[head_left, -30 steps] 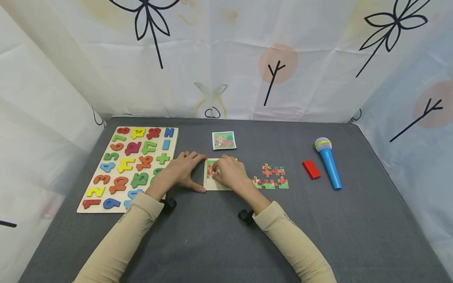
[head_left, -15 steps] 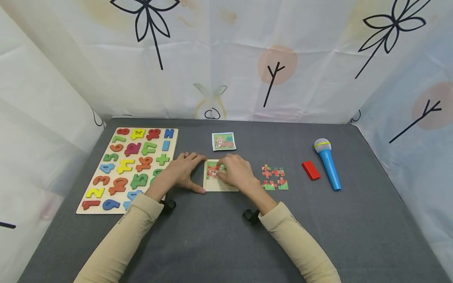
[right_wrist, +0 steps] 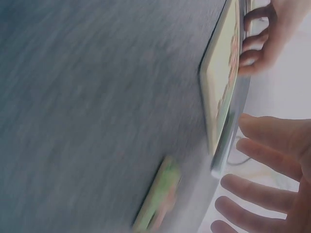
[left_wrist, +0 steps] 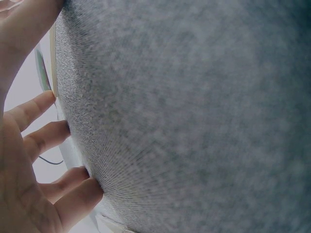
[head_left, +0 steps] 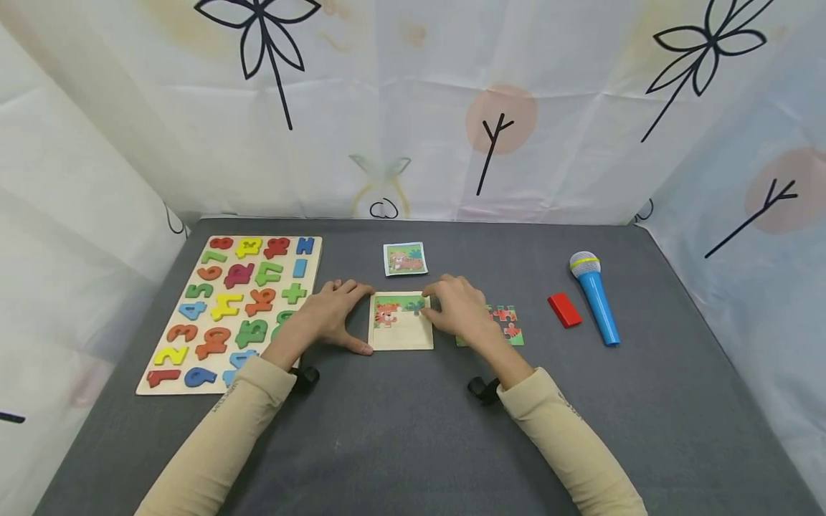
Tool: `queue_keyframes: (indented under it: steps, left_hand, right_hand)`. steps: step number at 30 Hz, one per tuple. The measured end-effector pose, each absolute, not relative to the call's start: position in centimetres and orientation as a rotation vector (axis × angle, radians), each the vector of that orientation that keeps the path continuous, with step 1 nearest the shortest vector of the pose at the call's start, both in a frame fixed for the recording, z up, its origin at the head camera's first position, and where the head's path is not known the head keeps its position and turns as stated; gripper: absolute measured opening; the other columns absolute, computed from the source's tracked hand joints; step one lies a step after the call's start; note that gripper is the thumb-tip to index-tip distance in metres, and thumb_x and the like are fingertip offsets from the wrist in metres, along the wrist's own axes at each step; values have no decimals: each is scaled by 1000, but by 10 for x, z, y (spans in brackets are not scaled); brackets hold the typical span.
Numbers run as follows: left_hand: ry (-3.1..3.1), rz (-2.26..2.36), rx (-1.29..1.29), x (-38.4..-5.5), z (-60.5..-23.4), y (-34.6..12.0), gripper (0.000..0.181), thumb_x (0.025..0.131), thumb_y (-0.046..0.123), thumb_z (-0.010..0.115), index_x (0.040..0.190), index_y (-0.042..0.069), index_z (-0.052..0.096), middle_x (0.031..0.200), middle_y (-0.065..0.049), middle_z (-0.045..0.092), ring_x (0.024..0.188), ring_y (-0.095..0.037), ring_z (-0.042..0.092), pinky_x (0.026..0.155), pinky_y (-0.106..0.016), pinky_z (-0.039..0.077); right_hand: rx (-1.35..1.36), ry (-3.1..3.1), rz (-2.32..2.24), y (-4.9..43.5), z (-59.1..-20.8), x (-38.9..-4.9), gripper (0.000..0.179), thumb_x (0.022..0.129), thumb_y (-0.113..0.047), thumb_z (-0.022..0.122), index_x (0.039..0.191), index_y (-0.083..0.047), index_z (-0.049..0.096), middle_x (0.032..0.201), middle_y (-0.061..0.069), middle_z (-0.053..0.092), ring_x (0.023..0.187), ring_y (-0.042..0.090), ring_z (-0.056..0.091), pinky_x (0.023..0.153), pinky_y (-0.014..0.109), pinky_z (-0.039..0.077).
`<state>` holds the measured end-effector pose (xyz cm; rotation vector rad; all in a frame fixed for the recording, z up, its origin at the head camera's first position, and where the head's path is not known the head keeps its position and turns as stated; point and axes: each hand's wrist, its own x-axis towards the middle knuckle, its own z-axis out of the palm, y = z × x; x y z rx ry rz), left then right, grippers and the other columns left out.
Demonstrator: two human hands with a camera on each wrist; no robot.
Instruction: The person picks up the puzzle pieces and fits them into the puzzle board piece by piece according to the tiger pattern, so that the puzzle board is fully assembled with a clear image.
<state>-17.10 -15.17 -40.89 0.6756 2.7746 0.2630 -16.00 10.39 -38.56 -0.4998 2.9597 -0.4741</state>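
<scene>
In the head view a square wooden puzzle tray (head_left: 403,338) lies in the middle of the table. Its upper part holds fitted picture pieces (head_left: 387,313); the lower part is bare wood. Along the tray's left edge rests my left hand (head_left: 332,315), with fingers and thumb spread. My right hand (head_left: 459,312) hovers at the tray's upper right. Its fingers look straight and hold nothing in the right wrist view. Several loose jigsaw pieces (head_left: 513,326) lie to the right, partly hidden behind the right hand and wrist. The left wrist view shows my left fingertips (left_wrist: 46,99) against the tray.
A large number board (head_left: 312,258) with coloured figures lies at the left. Behind the tray is a small picture card (head_left: 405,259). A red block (head_left: 564,310) and a blue toy microphone (head_left: 599,304) lie at the right. Printed cloth surrounds the table.
My right hand has moved right, off the tray's pieces, uncovering the fitted pieces and bare wood and covering some loose pieces. The left hand stays at the tray's left edge.
</scene>
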Motion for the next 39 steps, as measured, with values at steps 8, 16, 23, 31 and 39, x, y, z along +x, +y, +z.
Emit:
queue_keyframes:
  steps: [8,16,23,31,39]
  left_hand:
    - [2778,264,684,-171,-410,-152,110,66,70,85,153,19,42,153,-14,48,143,-55,39,103,-70,46]
    - [2767,263,669,-172,-409,-152,110,66,70,85,153,19,43,154,-14,48,143,-54,38,107,-69,44]
    - [2760,255,661,-172,-410,-151,110,66,71,85,153,19,42,155,-13,47,143,-54,38,107,-69,44]
    - [2761,256,646,-171,-409,-150,110,66,71,85,153,20,42,156,-13,47,144,-54,37,108,-70,42]
    - [2764,248,642,-171,-409,-150,110,66,72,84,154,20,41,156,-13,46,145,-54,36,109,-70,42]
  right_hand:
    - [-426,2978,-414,134,-385,-161,33,93,-27,76,124,-15,75,121,14,69,114,38,64,65,48,59]
    - [-363,2974,-438,166,-383,-161,37,93,-23,75,128,-11,72,130,18,67,115,40,63,62,45,56]
    - [-334,2969,-441,191,-381,-162,42,93,-25,75,132,-9,69,133,21,65,118,41,62,57,41,54]
    - [-321,2949,-461,210,-382,-158,44,92,-22,74,132,-6,68,131,23,65,107,37,62,48,28,42]
    - [-391,2939,-522,206,-388,-156,38,90,-24,78,122,-6,74,123,22,70,103,33,65,51,30,47]
